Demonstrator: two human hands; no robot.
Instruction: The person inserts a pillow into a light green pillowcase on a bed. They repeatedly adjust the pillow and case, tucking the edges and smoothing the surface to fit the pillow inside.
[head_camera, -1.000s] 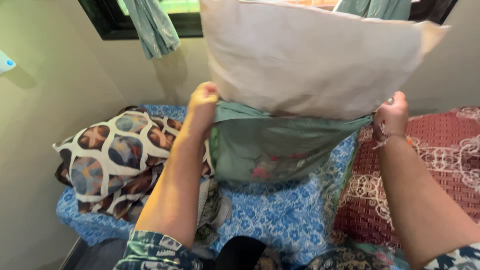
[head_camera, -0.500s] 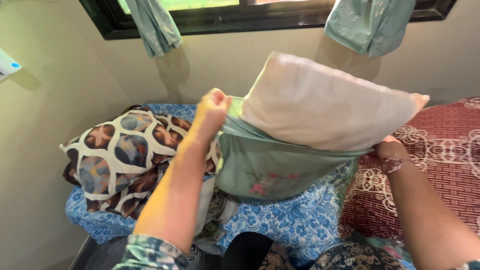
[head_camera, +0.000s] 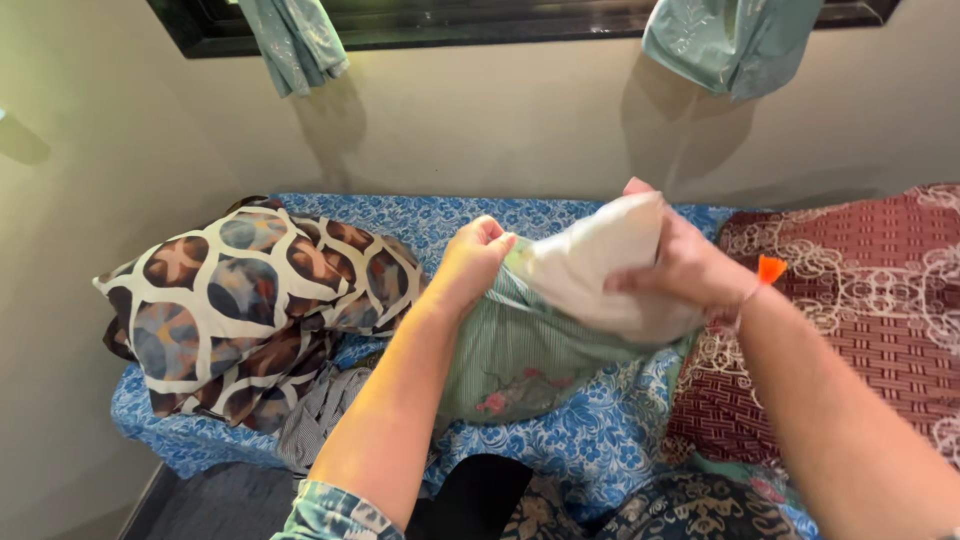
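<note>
I see cream walls (head_camera: 480, 120), a dark-framed window (head_camera: 450, 20) with teal curtains (head_camera: 730, 40), and a bed under a blue floral sheet (head_camera: 580, 440).

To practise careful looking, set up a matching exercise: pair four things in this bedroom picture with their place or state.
Things:
1. white pillow
2. green pillowcase
3. patterned pillow
4. red blanket

Places or states:
a. lies on the bed's right side
b. gripped at its opening by the left hand
c. rests at the bed's left end, against the wall
d. pressed under the right hand, partly inside a cover

Pairs: 1-d, 2-b, 3-c, 4-a
</note>
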